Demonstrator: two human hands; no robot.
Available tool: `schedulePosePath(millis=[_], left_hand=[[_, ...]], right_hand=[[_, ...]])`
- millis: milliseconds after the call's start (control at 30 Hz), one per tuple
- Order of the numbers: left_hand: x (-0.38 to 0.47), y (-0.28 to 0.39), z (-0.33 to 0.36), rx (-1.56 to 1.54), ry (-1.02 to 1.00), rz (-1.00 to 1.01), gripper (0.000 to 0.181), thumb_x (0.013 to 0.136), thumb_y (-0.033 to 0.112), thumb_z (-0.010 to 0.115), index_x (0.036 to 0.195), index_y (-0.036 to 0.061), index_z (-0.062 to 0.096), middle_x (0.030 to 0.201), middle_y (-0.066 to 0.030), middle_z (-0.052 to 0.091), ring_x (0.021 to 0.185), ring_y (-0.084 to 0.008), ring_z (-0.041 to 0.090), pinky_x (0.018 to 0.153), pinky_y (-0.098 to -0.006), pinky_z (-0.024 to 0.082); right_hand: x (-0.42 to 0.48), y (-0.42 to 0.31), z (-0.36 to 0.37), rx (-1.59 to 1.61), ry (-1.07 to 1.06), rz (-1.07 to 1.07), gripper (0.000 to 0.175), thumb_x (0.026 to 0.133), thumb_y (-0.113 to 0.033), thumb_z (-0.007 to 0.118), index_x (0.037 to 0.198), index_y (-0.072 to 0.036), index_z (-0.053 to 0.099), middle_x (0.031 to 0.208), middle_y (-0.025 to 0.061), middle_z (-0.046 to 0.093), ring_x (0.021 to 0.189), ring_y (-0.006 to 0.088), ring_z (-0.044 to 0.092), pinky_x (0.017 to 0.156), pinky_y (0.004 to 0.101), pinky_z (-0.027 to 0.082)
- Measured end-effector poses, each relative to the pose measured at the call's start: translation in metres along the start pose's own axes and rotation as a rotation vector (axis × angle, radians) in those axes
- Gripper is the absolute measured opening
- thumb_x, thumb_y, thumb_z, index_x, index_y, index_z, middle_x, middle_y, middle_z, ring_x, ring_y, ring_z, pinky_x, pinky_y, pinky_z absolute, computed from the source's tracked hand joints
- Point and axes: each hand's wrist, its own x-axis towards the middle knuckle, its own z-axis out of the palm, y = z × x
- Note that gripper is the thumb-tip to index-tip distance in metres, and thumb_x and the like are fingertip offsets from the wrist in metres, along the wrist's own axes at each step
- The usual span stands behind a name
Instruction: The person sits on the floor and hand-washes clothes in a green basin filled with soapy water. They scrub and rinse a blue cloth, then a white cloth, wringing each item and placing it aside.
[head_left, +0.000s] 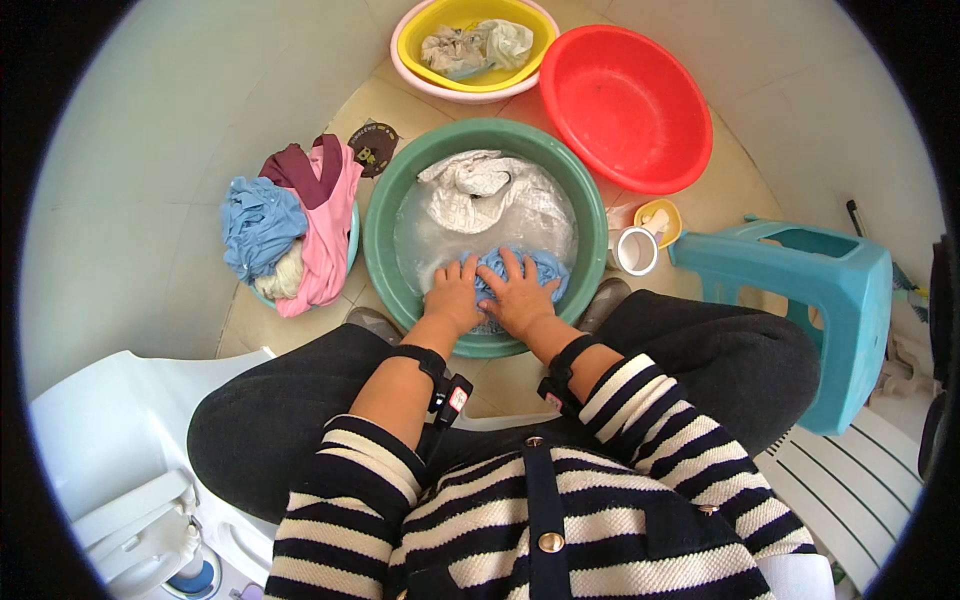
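Soapy water partly fills a green plastic basin (376, 225) on the floor between my feet. At its near side, a bunched wet blue cloth (553, 271) lies under both of my hands. My left hand (454, 300) is on the cloth's left end, with its palm side hidden. Across the middle of the cloth, my right hand (521, 296) presses down with its fingers spread and curled over the folds. A white patterned cloth (469, 196) floats, partly soaked, toward the far side of the basin.
Left stands a light-blue basin (354, 236) heaped with pink, maroon and blue garments (330, 225). Beyond are a yellow basin (409, 56) holding plastic bags and a red basin (630, 105). A white cup (637, 252), small yellow dish (670, 217) and teal plastic stool (832, 300) are right.
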Motion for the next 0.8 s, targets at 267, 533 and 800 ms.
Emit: schedulePosePath(millis=[267,533,800], left_hand=[[0.019,-0.003,0.008,0.037,0.022,-0.097,0.086,0.067,0.024,0.077,0.137,0.0102,0.029,0.125,-0.0162,0.043,0.114,-0.0365,0.046,0.087,-0.0445,0.049],[0.066,-0.036,0.035,0.006,-0.159,-0.149,0.048,0.083,0.018,0.053,0.129,0.0071,0.044,0.108,-0.0246,0.060,0.095,-0.0390,0.062,0.083,-0.0470,0.049],[0.084,-0.047,0.032,-0.062,-0.388,-0.171,0.043,0.085,0.039,0.051,0.113,0.0081,0.063,0.116,-0.0195,0.061,0.106,-0.0370,0.059,0.092,-0.0469,0.045]], right_hand=[[0.032,-0.004,0.006,-0.054,0.034,0.098,0.039,0.092,-0.041,0.046,0.130,-0.034,0.043,0.142,0.0055,0.033,0.125,0.0376,0.034,0.084,0.0707,0.033],[0.090,0.030,0.020,0.034,0.039,-0.055,0.038,0.087,-0.044,0.052,0.120,-0.025,0.052,0.120,0.0142,0.056,0.101,0.0388,0.058,0.080,0.0499,0.048],[0.132,0.041,0.028,0.017,-0.251,-0.122,0.043,0.086,-0.042,0.045,0.111,-0.013,0.063,0.108,0.0175,0.065,0.102,0.0353,0.060,0.089,0.0471,0.046]])
